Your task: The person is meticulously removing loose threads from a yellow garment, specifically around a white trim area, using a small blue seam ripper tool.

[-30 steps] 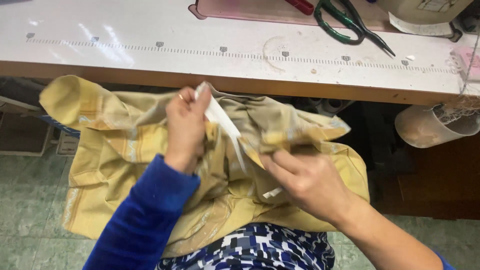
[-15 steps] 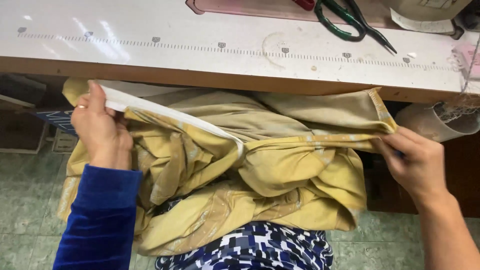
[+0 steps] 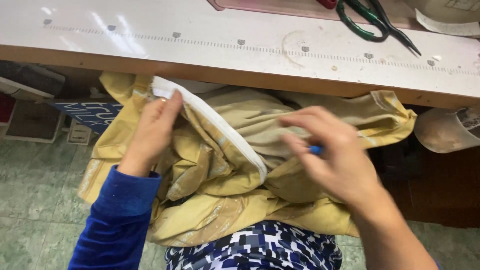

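So compared to half a second ago, the right hand [image 3: 332, 162] has let go of the far corner of the yellow fabric [image 3: 220, 200] and swung back in over the middle of the bundle, a bit blurred, fingers loosely spread with something small and blue [image 3: 316, 149] showing under them, can't tell if it's actually gripped. The left hand [image 3: 152, 130] is still pinching the white trim edge [image 3: 215, 122] up near the worktable [image 3: 200, 55], just below its front edge, while the fabric is bunched on the lap under that table, scissors [image 3: 372, 20] up top.
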